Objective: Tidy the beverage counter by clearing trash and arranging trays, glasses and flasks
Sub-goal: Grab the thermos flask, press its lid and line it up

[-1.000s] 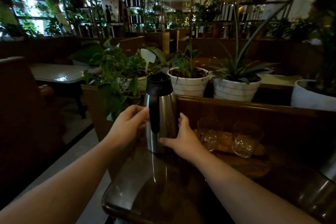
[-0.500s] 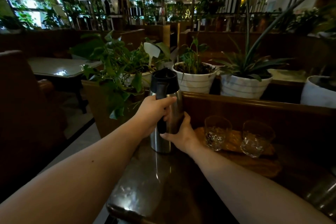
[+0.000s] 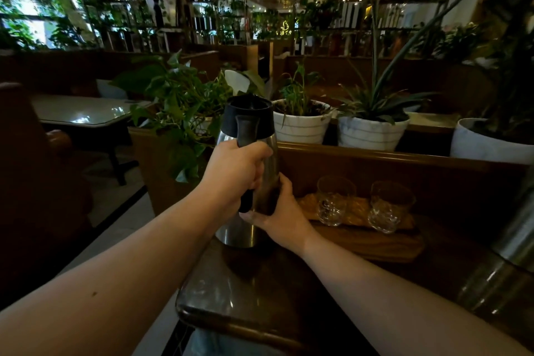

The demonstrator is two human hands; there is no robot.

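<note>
A steel flask (image 3: 239,231) with a black lid and black handle stands at the left end of the dark counter (image 3: 260,303). My left hand (image 3: 234,173) is closed around the flask's handle. My right hand (image 3: 277,217) presses against the flask's lower right side, fingers wrapped on the body. To the right, two clear glasses (image 3: 332,202) (image 3: 387,208) stand on a wooden tray (image 3: 375,243). A second steel flask (image 3: 514,240) shows partly at the right edge.
A wooden ledge (image 3: 375,153) behind the counter carries white plant pots (image 3: 300,127) (image 3: 370,133) (image 3: 488,144). A leafy plant (image 3: 179,113) hangs over the flask's left. The counter's rounded front edge is near me; floor and a pale table (image 3: 81,113) lie to the left.
My left hand went from beside the flask to gripping its handle. My right hand stayed on the flask's lower side. The view shifted closer.
</note>
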